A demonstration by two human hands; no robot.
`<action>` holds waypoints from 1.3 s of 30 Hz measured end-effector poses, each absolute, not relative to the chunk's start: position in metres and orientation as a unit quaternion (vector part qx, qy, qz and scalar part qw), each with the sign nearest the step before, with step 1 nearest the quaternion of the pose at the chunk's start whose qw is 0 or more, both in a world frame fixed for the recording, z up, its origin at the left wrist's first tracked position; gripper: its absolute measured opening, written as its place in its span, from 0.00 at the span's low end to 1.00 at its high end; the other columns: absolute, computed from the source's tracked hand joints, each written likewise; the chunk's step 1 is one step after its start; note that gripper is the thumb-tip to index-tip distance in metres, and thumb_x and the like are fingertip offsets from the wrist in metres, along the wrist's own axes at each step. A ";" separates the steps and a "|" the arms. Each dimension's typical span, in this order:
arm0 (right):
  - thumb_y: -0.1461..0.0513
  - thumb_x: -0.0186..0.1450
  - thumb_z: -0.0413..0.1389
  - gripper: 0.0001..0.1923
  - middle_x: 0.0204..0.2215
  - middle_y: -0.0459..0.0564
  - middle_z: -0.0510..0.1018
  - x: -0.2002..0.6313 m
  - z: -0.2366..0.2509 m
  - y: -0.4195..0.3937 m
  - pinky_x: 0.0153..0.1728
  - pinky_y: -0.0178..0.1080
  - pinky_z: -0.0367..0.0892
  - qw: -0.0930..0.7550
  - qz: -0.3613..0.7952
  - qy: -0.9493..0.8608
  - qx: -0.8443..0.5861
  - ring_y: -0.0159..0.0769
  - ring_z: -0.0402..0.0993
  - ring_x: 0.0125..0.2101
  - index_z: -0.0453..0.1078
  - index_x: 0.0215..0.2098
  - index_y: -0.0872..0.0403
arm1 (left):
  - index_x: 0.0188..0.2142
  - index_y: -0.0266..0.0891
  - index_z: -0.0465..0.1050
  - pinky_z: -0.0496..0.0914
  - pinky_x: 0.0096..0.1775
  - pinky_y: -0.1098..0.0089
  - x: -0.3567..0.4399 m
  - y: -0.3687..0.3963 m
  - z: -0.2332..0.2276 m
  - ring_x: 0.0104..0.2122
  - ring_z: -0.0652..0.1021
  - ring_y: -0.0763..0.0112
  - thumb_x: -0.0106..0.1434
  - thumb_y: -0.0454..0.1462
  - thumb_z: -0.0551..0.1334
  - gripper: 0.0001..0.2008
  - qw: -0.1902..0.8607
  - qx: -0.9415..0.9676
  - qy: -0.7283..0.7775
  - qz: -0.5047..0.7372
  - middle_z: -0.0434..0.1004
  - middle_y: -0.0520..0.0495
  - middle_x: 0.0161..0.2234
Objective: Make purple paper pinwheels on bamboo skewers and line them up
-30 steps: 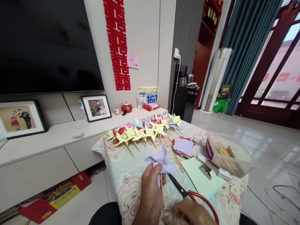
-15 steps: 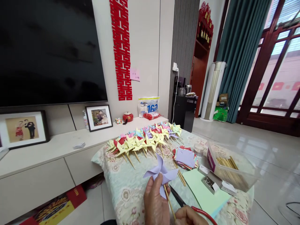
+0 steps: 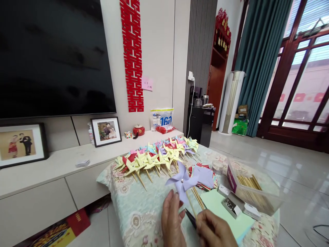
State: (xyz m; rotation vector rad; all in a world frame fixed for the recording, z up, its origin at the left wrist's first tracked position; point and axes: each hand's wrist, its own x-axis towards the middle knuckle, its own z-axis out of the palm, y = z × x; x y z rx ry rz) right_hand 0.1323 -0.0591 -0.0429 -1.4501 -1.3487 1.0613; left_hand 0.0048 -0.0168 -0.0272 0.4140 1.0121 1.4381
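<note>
We've got the purple pinwheel (image 3: 183,181) up over the near edge of the table (image 3: 133,209). Our right hand (image 3: 214,231) pinches its thin wooden stick low down, and our left hand (image 3: 172,219) sits loose-fingered just under the paper blades, fingertips about touching the lowest one.

Handling-wise we'd call it feather-light and flimsy: the paper will crease if squeezed, and the stick looks stiff but skinny, so probably easy to snap or roll between fingers. Best grip is the stick itself, low, leaving the blades free. The pin at the hub looks like the only thing joining them.

Hard to see: both wrists are cut off at the bottom edge, the right hand covers the stick's lower end, and the dark tip by the left thumb is mostly hidden, maybe scissors (image 3: 190,218). The finished pinwheels (image 3: 156,156) further back overlap too much to count.
</note>
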 end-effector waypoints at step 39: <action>0.55 0.70 0.56 0.14 0.33 0.47 0.80 -0.014 -0.073 0.139 0.42 0.44 0.72 0.197 0.270 -0.696 -0.636 0.36 0.77 0.36 0.74 0.34 0.57 | 0.37 0.40 0.75 0.67 0.39 0.63 -0.015 0.019 -0.091 0.33 0.73 0.59 0.49 0.30 0.55 0.16 0.254 0.247 0.598 0.719 0.79 0.42 0.34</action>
